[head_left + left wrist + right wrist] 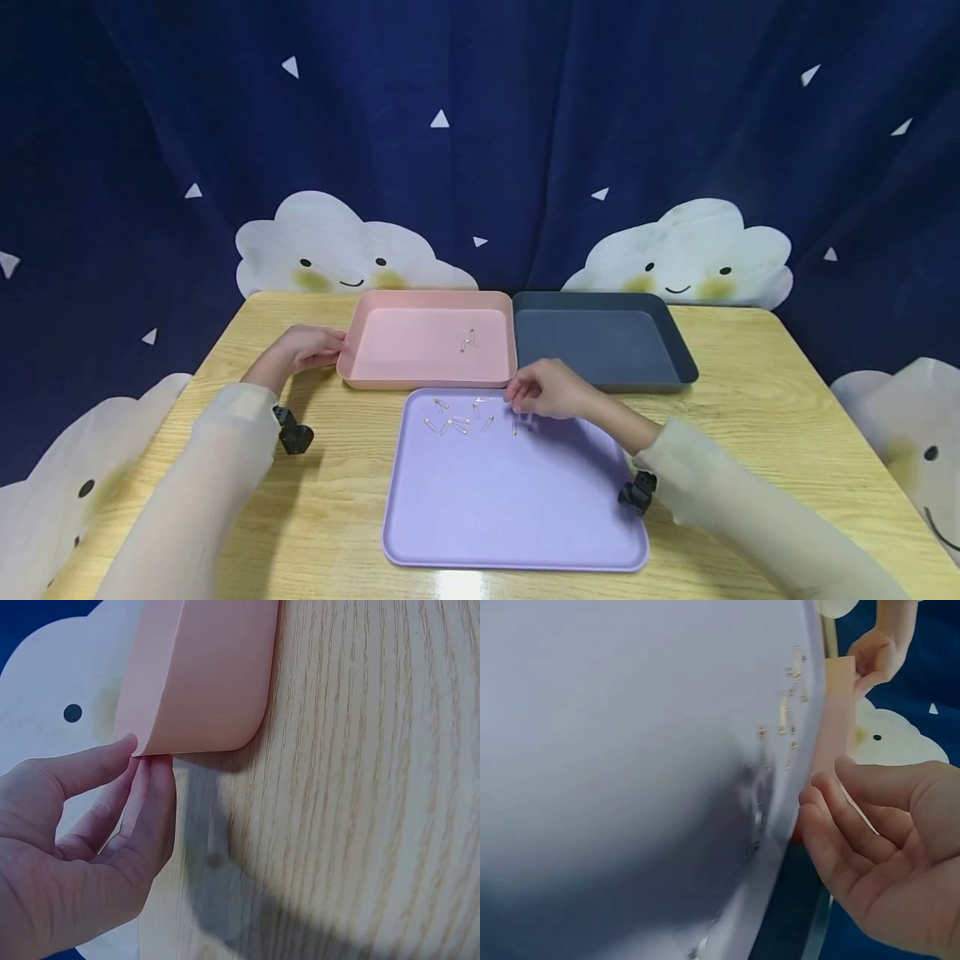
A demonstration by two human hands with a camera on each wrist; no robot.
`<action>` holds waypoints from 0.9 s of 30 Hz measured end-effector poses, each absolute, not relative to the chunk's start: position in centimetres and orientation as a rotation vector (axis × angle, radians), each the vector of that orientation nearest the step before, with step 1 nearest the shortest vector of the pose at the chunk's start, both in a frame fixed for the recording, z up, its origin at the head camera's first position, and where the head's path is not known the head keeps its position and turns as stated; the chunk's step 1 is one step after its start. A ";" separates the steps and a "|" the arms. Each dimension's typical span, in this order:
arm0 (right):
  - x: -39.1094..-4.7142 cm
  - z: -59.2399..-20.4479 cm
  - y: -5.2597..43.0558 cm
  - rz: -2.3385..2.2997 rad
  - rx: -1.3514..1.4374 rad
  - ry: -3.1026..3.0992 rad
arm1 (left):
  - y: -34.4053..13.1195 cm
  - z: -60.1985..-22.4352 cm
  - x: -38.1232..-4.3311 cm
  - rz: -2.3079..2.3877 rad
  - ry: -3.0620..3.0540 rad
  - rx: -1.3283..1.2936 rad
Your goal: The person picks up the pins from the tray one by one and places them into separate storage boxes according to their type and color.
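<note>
My left hand pinches the left rim of a pink tray, thumb over the edge and fingers beneath it. Several small gold safety pins lie scattered along the far part of a lilac tray. Above that tray's far edge hovers my right hand, with fingers loosely bent and thumb a little apart from them; no pin shows between the fingertips. A few safety pins rest inside the pink tray, right of its middle. One pin lies just below the right hand's fingers.
A dark blue-grey tray adjoins the pink one on the right. All three trays stand on a light wooden table. Behind hangs a navy curtain with clouds and white triangles.
</note>
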State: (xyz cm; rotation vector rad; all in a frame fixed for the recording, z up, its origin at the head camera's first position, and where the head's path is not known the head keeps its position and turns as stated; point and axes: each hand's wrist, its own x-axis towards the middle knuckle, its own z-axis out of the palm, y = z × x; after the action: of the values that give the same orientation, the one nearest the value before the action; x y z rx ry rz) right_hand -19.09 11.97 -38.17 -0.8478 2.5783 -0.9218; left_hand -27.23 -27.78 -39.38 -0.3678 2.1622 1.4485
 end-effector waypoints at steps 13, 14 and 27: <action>-17.5 -39.8 13.3 -0.689 -1.033 2.646 | -27.7 -39.1 -27.2 1.435 2.157 -0.399; -17.4 -39.9 13.3 -0.670 -1.042 2.655 | -27.6 -39.1 -27.2 1.438 2.156 -0.402; -16.5 -40.3 13.5 -0.564 -1.009 2.786 | -27.9 -38.8 -27.1 1.415 2.181 -0.406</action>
State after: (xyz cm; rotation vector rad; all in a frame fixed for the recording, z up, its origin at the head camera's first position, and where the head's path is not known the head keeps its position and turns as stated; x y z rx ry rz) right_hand -16.47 13.54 -40.25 -1.0094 2.7859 -0.5636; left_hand -27.14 -27.86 -38.81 -0.4065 2.1813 1.4150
